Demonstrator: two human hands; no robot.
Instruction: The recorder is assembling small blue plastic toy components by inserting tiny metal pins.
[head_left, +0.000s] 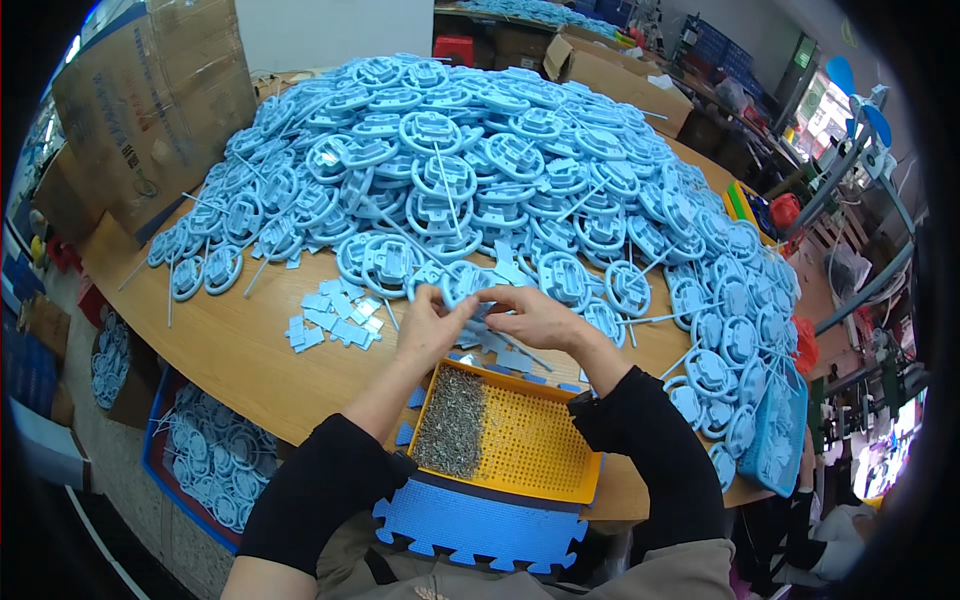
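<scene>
My left hand (432,325) and my right hand (537,318) are close together at the near edge of a big pile. Between them they grip a round light blue plastic part (462,282), fingers closed on its rim from both sides. A heap of similar ring-shaped parts (430,150), some with thin stems, rises just beyond. Left of my hands lie small flat light blue plates (335,318). Below my hands sits a yellow perforated tray (530,440), its left side filled with small metal screws (450,420).
A blue foam mat (480,525) lies under the tray. Cardboard boxes stand at the back left (150,110) and back right (615,80). A light blue basket (778,430) rests at the table's right edge. More parts fill a crate (215,460) on the floor at left.
</scene>
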